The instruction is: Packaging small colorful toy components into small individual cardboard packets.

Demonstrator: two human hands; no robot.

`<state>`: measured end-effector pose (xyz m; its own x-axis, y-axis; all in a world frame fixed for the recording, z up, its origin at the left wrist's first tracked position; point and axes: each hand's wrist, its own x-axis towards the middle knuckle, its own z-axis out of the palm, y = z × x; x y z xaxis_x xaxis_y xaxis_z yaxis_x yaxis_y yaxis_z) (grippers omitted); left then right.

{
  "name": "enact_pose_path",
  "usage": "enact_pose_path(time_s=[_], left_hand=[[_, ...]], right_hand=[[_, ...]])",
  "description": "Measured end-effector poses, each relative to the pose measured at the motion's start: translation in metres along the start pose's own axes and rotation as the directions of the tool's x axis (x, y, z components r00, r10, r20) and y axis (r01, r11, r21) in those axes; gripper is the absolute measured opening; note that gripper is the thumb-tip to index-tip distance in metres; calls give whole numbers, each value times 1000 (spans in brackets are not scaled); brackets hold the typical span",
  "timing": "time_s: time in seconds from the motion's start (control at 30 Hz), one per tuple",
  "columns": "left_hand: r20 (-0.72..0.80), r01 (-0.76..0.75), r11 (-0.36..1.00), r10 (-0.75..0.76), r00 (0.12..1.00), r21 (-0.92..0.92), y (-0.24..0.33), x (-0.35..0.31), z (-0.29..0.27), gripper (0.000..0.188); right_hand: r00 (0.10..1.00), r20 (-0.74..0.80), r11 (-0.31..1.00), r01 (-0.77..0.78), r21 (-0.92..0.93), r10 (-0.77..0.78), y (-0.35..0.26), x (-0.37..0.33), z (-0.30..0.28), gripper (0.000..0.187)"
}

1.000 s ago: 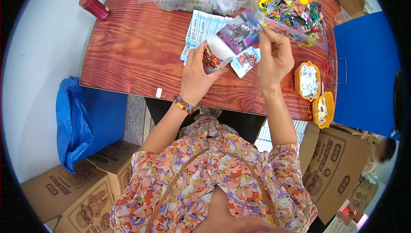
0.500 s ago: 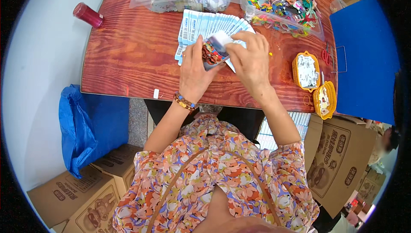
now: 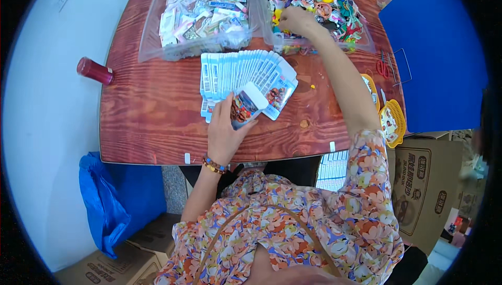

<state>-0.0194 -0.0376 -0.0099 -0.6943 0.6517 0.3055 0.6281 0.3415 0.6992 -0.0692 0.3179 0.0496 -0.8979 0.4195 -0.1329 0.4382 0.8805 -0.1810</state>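
Note:
My left hand, with a beaded bracelet at the wrist, is closed around a small printed carton. The carton's white flap stands up at its far end, and its inside cannot be seen. Just beyond it lies a fanned row of flat light-blue cartons. My right hand is stretched far forward over a clear plastic bin heaped with small colourful trinkets. Its fingers are bent down together among the trinkets beside a yellow piece; their tips are partly hidden, so anything between them does not show.
Left of the trinkets stands another clear bin of small packets. A dark red cylinder lies near the left table edge. On the right are red scissors and yellow baskets. A blue bag hangs below left.
My right hand has left the carton and reached forward into the trinket bin. My left hand still holds the carton. The view has shifted, showing more of both bins.

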Motion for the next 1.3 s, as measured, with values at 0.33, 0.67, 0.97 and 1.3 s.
enact_pose_path(time_s=[0.33, 0.67, 0.97, 1.3], left_hand=[[20, 58, 996, -56, 998, -73, -6, 18, -7, 83], [-79, -116, 993, 114, 990, -22, 11, 66, 14, 84], [-46, -36, 999, 36, 998, 8, 4, 53, 10, 83], [29, 78, 995, -76, 997, -70, -5, 38, 5, 85]], right_hand=[[999, 21, 893, 32, 449, -46, 32, 18, 11, 27], [864, -317, 551, 495, 672, -391, -49, -111, 9, 17], [809, -544, 831, 451, 327, -225, -39, -68, -6, 19], [960, -269, 993, 47, -108, -74, 5, 40, 26, 26]])
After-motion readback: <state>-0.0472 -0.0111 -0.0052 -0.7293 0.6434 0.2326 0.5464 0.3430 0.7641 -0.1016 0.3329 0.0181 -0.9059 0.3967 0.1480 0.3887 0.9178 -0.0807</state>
